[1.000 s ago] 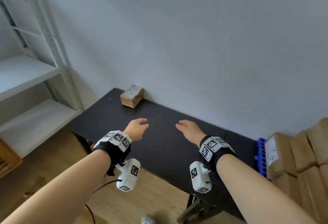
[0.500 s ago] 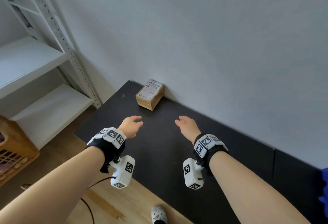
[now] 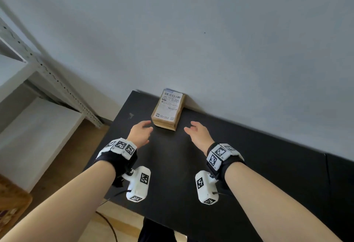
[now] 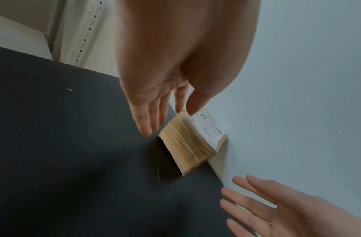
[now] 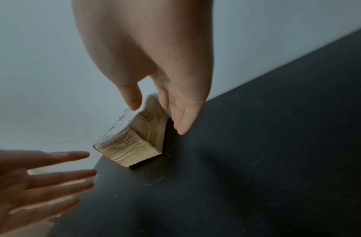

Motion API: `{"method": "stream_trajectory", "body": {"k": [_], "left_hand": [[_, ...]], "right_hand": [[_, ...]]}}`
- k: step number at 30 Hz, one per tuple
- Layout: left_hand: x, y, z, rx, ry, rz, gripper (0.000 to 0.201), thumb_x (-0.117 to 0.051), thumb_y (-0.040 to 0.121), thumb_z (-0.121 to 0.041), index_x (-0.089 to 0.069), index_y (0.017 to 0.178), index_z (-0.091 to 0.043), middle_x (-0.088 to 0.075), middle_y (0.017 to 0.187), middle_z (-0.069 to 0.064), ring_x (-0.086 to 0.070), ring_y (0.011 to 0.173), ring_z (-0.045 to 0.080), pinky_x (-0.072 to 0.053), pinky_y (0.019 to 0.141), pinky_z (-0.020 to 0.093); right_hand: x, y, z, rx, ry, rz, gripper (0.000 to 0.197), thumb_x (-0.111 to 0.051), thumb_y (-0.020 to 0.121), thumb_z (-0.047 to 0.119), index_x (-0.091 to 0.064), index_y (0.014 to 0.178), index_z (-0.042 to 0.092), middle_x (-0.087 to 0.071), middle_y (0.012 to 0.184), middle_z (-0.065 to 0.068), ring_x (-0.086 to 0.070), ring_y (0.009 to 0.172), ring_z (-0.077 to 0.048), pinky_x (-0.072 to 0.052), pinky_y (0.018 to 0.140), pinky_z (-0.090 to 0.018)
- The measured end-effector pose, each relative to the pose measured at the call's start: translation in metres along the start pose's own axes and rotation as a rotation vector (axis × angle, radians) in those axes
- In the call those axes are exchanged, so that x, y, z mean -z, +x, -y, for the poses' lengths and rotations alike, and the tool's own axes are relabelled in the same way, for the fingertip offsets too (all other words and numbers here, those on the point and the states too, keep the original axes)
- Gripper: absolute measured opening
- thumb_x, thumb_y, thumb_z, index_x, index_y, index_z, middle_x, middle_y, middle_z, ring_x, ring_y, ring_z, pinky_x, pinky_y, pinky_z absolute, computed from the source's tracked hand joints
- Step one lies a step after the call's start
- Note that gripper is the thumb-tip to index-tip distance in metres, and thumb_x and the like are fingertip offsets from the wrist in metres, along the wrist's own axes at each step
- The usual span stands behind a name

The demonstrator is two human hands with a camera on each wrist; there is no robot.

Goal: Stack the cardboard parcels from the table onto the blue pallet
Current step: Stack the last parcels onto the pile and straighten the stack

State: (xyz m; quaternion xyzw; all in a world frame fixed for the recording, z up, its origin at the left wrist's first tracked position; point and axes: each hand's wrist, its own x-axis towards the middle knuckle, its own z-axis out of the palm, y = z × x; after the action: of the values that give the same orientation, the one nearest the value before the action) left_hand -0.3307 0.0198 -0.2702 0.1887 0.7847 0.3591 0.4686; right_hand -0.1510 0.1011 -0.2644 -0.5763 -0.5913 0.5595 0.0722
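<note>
A small cardboard parcel (image 3: 168, 109) with a white shipping label lies on the black table (image 3: 172, 165), its far end against the wall. My left hand (image 3: 140, 131) hovers just left of the parcel's near corner, fingers straight and spread. My right hand (image 3: 197, 132) hovers a little right of the parcel, also with straight fingers. Neither hand touches the parcel. The left wrist view shows the parcel (image 4: 192, 141) beyond my left hand's fingertips (image 4: 147, 129). The right wrist view shows the parcel (image 5: 133, 136) between both hands. The blue pallet is out of view.
A white metal shelf unit (image 3: 34, 92) stands left of the table. A woven brown basket (image 3: 11, 201) sits on the wooden floor at the lower left. A grey wall (image 3: 210, 40) runs along the table's far edge.
My view has swung left and both hands have moved forward to either side of the parcel. The blue pallet and stacked parcels at the right have left the view.
</note>
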Motion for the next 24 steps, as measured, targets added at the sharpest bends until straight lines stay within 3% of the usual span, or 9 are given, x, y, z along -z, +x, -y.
{"method": "stream_trajectory", "body": {"k": [4, 7, 10, 16, 19, 24], "left_hand": [[0.015, 0.031, -0.010, -0.020, 0.019, 0.073, 0.045, -0.048, 0.095, -0.014, -0.040, 0.139, -0.017, -0.051, 0.132, 0.012, -0.052, 0.114, 0.025, -0.046, 0.089, 0.034], [0.020, 0.049, -0.015, -0.031, 0.023, 0.147, 0.051, -0.048, 0.096, -0.017, -0.031, 0.144, -0.021, -0.047, 0.139, 0.010, -0.051, 0.108, 0.020, -0.045, 0.088, 0.033], [0.020, 0.062, -0.019, -0.015, 0.011, 0.221, 0.053, -0.048, 0.096, -0.019, -0.029, 0.145, -0.024, -0.046, 0.141, 0.009, -0.050, 0.102, 0.017, -0.043, 0.084, 0.033], [0.018, 0.069, -0.026, -0.030, 0.002, 0.350, 0.052, -0.049, 0.096, -0.021, -0.030, 0.145, -0.025, -0.046, 0.143, 0.002, -0.046, 0.128, 0.019, -0.037, 0.092, 0.031], [0.018, 0.067, -0.030, -0.064, 0.024, 0.368, 0.048, -0.045, 0.097, -0.017, -0.034, 0.144, -0.025, -0.049, 0.140, 0.001, -0.046, 0.127, 0.018, -0.035, 0.100, 0.032], [0.015, 0.054, -0.031, -0.102, 0.064, 0.397, 0.048, -0.045, 0.098, -0.018, -0.033, 0.144, -0.026, -0.048, 0.141, 0.001, -0.046, 0.127, 0.019, -0.035, 0.102, 0.034]], "right_hand": [[-0.022, 0.019, 0.015, -0.058, 0.095, -0.056, 0.062, -0.058, 0.092, 0.029, -0.030, 0.146, 0.016, -0.042, 0.145, -0.011, -0.044, 0.130, -0.023, -0.037, 0.109, -0.041], [-0.033, 0.030, 0.030, -0.069, 0.182, -0.068, 0.069, -0.060, 0.091, 0.021, -0.023, 0.148, 0.016, -0.039, 0.148, -0.012, -0.039, 0.135, -0.022, -0.036, 0.111, -0.042], [-0.041, 0.037, 0.037, -0.066, 0.217, -0.067, 0.069, -0.060, 0.090, 0.009, -0.023, 0.148, 0.015, -0.041, 0.146, -0.007, -0.040, 0.134, -0.020, -0.037, 0.109, -0.038], [-0.048, 0.040, 0.039, -0.076, 0.271, -0.105, 0.069, -0.058, 0.088, 0.000, -0.027, 0.147, 0.016, -0.047, 0.142, -0.005, -0.044, 0.131, -0.019, -0.042, 0.105, -0.035], [-0.050, 0.040, 0.038, -0.082, 0.299, -0.096, 0.072, -0.059, 0.086, -0.004, -0.028, 0.147, 0.020, -0.049, 0.141, -0.005, -0.045, 0.131, -0.019, -0.040, 0.108, -0.039], [-0.050, 0.031, 0.032, -0.094, 0.347, -0.117, 0.077, -0.057, 0.083, -0.012, -0.028, 0.146, 0.021, -0.049, 0.141, -0.007, -0.045, 0.132, -0.020, -0.040, 0.108, -0.042]]}}
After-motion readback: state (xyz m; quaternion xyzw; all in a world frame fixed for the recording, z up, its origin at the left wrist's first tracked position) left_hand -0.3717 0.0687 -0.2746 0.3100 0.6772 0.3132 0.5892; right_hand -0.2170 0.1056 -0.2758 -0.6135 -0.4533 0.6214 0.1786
